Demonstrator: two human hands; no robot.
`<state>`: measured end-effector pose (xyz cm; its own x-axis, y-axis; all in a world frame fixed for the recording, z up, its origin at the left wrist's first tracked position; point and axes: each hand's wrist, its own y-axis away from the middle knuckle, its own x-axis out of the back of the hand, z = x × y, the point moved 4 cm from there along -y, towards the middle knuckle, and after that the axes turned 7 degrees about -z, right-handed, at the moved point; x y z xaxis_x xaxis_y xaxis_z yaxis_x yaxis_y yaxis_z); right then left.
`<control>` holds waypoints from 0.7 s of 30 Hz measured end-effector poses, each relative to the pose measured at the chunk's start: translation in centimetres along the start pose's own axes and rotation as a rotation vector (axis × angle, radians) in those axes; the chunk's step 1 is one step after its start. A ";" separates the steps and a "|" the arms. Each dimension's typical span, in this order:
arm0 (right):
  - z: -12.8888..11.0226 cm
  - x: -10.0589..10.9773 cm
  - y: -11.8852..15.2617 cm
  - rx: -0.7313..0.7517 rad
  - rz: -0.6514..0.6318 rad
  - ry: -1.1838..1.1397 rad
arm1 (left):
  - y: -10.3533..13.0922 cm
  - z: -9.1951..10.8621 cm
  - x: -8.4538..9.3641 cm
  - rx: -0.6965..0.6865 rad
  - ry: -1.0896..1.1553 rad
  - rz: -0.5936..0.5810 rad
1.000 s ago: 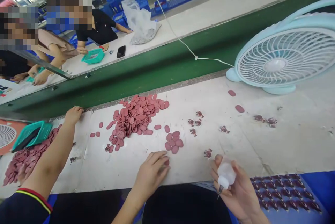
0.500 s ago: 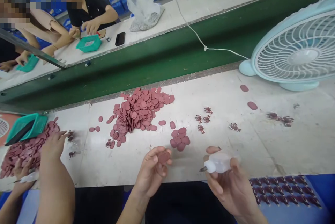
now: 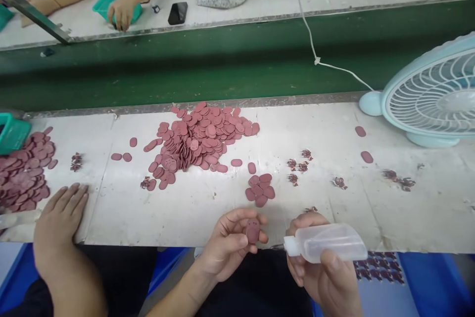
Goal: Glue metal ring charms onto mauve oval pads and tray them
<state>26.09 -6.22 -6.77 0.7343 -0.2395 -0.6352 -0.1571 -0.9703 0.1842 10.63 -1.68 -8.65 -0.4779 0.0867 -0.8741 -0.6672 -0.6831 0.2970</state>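
Between thumb and fingers, my left hand (image 3: pixel 224 247) pinches a flat dull-red oval piece (image 3: pixel 253 231) with small dark holes near its upper end. My right hand (image 3: pixel 334 277) is wrapped around a translucent squeeze bottle (image 3: pixel 330 243) lying sideways, its white cap and thin tip toward the oval piece. The tip and the piece are apart. Just beyond my left hand is a small cluster of matching ovals (image 3: pixel 261 190). A large heap of red ovals (image 3: pixel 202 134) lies farther back. Small dark-and-white figures (image 3: pixel 300 165) sit in a group beyond the bottle.
A light-blue fan (image 3: pixel 441 97) stands at the right, its white cord (image 3: pixel 345 69) running up the green divider (image 3: pixel 222 69). A co-worker's hand (image 3: pixel 61 213) rests at the left beside another oval heap (image 3: pixel 25 173). Finished-looking rows of dark pieces (image 3: pixel 380 267) lie below the table edge.
The view has swung left-to-right level and lower. The oval piece now stands more upright, its holes showing. The bottle is more level. The co-worker's hand at left has come down flat on the table.
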 end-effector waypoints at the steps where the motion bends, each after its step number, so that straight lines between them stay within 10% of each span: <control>1: -0.1 -0.1 -0.1 0.001 0.018 0.002 | 0.0 0.0 0.0 -0.013 -0.016 -0.019; 18: -2.1 -2.9 0.8 0.255 0.184 0.489 | 0.5 -0.8 -1.3 -0.058 -0.013 -0.024; 21: 0.3 -1.9 1.5 0.128 -0.044 0.301 | 0.6 -0.9 -1.4 -0.056 -0.029 -0.016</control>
<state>24.23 -7.25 -5.53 0.9014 -0.1941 -0.3871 -0.1881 -0.9807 0.0538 11.47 -2.84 -7.59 -0.4843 0.1181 -0.8669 -0.6421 -0.7210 0.2605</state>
